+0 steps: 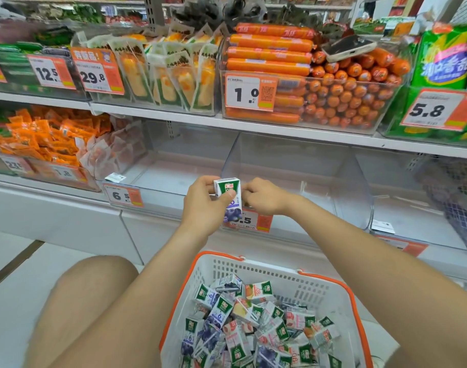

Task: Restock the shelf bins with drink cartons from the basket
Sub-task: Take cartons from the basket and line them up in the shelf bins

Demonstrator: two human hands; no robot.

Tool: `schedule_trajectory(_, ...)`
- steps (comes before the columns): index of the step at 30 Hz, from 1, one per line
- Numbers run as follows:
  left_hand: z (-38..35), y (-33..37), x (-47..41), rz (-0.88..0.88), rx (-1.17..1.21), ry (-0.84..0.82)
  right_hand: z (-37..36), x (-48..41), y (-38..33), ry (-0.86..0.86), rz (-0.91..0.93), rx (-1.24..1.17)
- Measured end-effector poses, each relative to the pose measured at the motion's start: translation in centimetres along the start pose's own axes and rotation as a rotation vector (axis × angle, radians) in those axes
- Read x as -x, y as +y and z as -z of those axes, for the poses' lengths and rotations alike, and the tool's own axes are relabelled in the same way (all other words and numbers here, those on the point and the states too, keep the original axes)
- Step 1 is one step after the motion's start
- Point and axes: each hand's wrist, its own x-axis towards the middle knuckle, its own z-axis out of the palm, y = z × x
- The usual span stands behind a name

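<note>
One blueberry drink carton is being held upright before the clear shelf bin, the left hand wrapping its body and the right hand pinching its edge, probably squaring it for placing. More cartons are lying in the basket below.

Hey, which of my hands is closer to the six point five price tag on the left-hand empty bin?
Left. The left hand, gripping the drink carton, is to the right of that price tag; the right hand is farther right, beyond the carton.
</note>
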Motion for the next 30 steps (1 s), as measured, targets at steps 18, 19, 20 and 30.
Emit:
schedule_trajectory(18, -17.2, 6.0, 7.4, -0.378, -0.040, -0.497, 9.7, 21.4, 11.4, 0.572, -0.103, -0.735)
schedule_trajectory(19, -18.3, 5.7, 7.8, -0.412, -0.127, -0.476, 10.2, 22.3, 13.1, 0.673, -0.130, -0.696)
schedule_trajectory(20, -19.3, 5.3, 8.2, -0.460, -0.220, -0.445, 10.7, 23.2, 14.8, 0.767, -0.149, -0.605)
schedule_trajectory(30, -23.3, 0.8, 10.0, -0.743, -0.735, -0.394, 9.9, 23.9, 23.3, 0.327, -0.238, 0.082)
